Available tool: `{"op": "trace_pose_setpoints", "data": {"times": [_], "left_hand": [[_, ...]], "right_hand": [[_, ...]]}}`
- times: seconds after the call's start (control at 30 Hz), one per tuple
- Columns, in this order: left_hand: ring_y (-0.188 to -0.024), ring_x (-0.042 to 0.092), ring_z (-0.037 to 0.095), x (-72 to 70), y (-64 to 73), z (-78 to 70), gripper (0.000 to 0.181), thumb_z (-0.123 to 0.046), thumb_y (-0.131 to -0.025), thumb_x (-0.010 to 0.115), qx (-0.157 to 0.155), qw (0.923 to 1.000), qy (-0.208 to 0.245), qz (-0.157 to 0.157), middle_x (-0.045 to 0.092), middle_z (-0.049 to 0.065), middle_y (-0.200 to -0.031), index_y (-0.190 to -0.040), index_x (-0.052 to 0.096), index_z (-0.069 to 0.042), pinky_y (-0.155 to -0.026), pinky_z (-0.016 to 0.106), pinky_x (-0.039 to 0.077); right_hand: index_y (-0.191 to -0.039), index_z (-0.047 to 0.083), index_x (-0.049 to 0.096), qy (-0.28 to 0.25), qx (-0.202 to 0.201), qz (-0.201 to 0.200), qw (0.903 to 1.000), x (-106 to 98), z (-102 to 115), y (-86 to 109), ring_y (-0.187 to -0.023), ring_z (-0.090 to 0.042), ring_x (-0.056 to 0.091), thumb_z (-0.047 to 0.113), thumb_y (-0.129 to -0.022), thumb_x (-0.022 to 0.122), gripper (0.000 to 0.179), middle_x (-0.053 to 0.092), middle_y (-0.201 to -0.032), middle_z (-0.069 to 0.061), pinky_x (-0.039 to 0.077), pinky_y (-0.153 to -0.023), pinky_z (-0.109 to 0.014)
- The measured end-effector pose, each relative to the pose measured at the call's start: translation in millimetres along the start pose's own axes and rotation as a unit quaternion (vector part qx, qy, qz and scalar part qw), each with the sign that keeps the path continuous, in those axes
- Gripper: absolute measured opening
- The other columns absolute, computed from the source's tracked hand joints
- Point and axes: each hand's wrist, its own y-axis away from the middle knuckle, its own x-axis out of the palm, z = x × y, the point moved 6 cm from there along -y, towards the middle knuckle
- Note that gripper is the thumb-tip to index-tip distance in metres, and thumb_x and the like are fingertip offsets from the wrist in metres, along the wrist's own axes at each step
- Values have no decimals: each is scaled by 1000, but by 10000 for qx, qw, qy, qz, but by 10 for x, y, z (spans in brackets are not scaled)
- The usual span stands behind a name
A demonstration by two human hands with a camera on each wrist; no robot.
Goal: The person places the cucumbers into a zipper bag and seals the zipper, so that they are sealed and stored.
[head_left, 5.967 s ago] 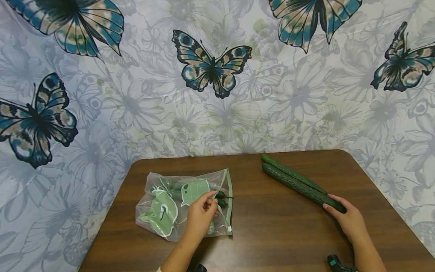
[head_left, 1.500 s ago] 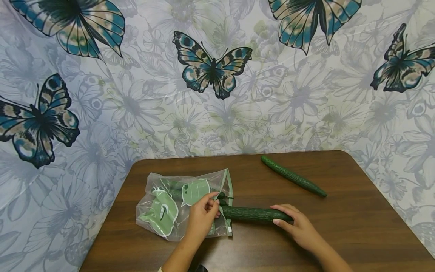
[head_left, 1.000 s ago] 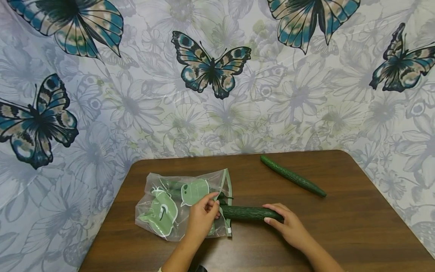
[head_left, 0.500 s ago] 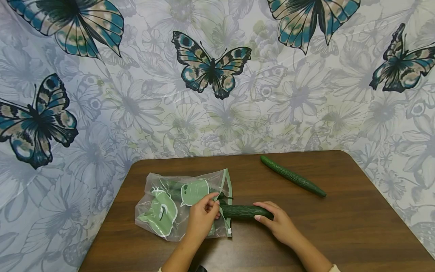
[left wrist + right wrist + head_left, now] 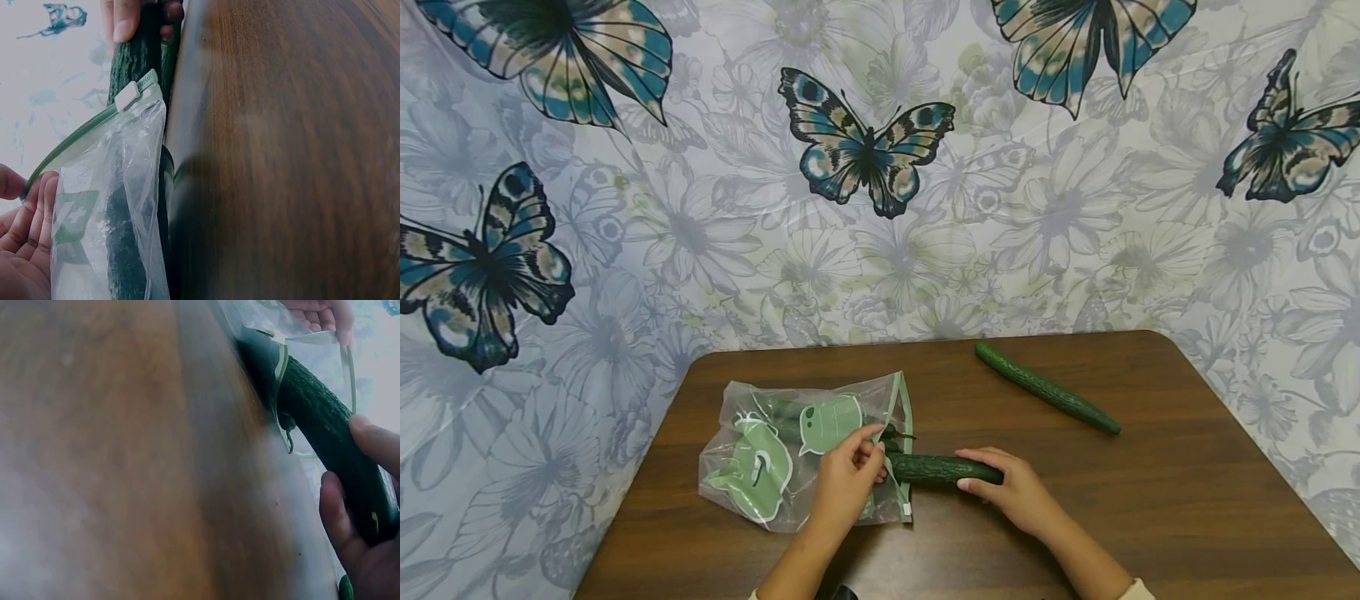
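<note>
A clear zip bag (image 5: 722,475) with green printed patches lies on its side at the left of the table, its mouth facing right. My left hand (image 5: 847,471) pinches the upper edge of that mouth between thumb and fingers. A dark green cucumber (image 5: 936,468) reaches through the opening, its far part inside the bag. My right hand (image 5: 1011,487) grips the cucumber's outer end, thumb on one side and fingers on the other, as the right wrist view also shows. More green produce (image 5: 891,433) with thin stems shows inside the bag by the mouth.
Another cucumber (image 5: 1048,389) lies slanted on the brown wooden table (image 5: 1195,492) toward the back right. A white slider (image 5: 127,95) sits on the bag's green zip strip. Behind the table hangs a butterfly-printed cloth (image 5: 1037,250).
One of two cucumbers at the right was picked up by my right hand, carried left and slid into the bag mouth. Over the last half second it barely moves. My left hand stays put.
</note>
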Motion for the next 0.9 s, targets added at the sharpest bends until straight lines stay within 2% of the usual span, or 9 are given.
{"op": "trace_pose_setpoints", "data": {"times": [0.07,0.1,0.2,0.27,0.33,0.43,0.53,0.6,0.9], "left_hand": [[-58,65,9,-2,-1,1,28,-5,-96,65,29,10000,6,-9,68,5,-76,-123,69,-12,-57,26,61],[-58,65,9,-2,0,4,28,-5,-96,65,39,10000,16,-13,68,4,-76,-124,69,-12,-57,26,61],[-57,64,9,-8,1,17,28,-6,-96,65,48,10000,58,-33,67,4,-75,-124,69,-9,-57,26,61],[-57,64,9,-11,1,25,28,-6,-96,65,71,9999,75,-33,67,5,-75,-124,69,-7,-56,26,61],[-57,64,9,-14,1,33,28,-6,-97,66,76,9999,72,-35,67,5,-74,-124,69,-5,-56,25,61],[-57,64,8,-18,4,31,28,-6,-96,66,84,9999,71,-32,67,6,-74,-124,69,-4,-56,24,60],[-57,64,9,-21,8,23,27,-5,-96,67,55,9999,120,-48,67,7,-75,-123,70,-6,-56,24,60],[-57,64,9,-20,10,15,27,-5,-96,67,20,9999,142,-55,68,8,-75,-123,70,-7,-56,24,60],[-58,65,14,-6,-2,22,27,-5,-95,68,-124,9996,187,-142,68,9,-76,-122,70,-12,-57,26,61]], "right_hand": [[-140,19,62,-214,119,223,9995,-2,-15,1,-78,-17,70,41,-92,73,54,61,-139,-14,59,-69,-28],[-140,19,61,-218,138,293,9992,-7,-16,2,-81,-17,71,40,-92,72,54,60,-140,-15,60,-75,-30],[-142,20,60,-185,113,462,9987,-16,-18,6,-104,-18,70,40,-94,70,53,61,-142,-11,56,-95,-44],[-143,21,59,-159,71,555,9983,-12,-18,10,-110,-19,69,41,-95,69,53,66,-136,-7,50,-105,-55],[-144,21,57,-136,36,613,9980,-1,-23,9,-110,-17,68,41,-97,66,52,69,-129,-4,46,-108,-57],[-145,20,56,-181,46,655,9977,28,-32,7,-98,-12,71,41,-98,64,52,70,-125,-3,47,-107,-44],[-145,19,56,-292,49,636,9975,61,-28,-2,-97,-11,71,40,-99,63,51,65,-134,-7,49,-102,-29],[-145,18,56,-413,7,628,9972,85,-11,-11,-97,-13,71,39,-99,64,51,61,-140,-11,49,-98,-23],[-144,9,55,-774,-225,589,9950,204,75,-86,-95,-15,70,30,-99,64,50,61,-136,-18,53,-89,-19]]}}
